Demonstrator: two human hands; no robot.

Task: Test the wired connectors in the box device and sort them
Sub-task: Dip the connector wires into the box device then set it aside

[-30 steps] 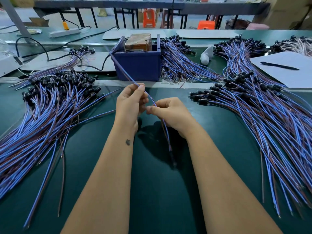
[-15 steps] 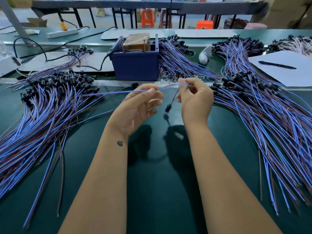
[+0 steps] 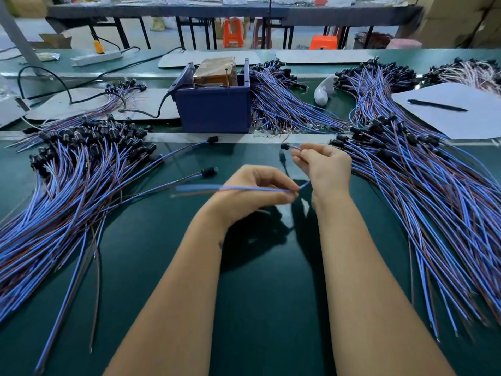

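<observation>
Both hands pinch one thin blue-and-brown wired connector (image 3: 260, 189): right hand (image 3: 326, 169) by its black plug, left hand (image 3: 254, 192) mid-wire. Probably sorting; next, lay it on the nine-o'clock pile (image 3: 67, 185).

- The box device (image 3: 211, 104) sits on the tabletop (image 3: 271, 294), behind both hands and a little to their left.
- A large pile of wired connectors (image 3: 67, 185) lies left of the hands; another pile (image 3: 420, 191) lies to their right.
- A third bundle (image 3: 282, 104) lies just right of the box device.
- The left hand (image 3: 252, 194) and right hand (image 3: 325, 169) are close together between the two big piles, a single wire (image 3: 257, 189) running between them.
- A sheet of paper (image 3: 447, 115) lies far right, with a pen (image 3: 437, 105) on it.
- A power strip (image 3: 96, 57) lies behind, far left.
</observation>
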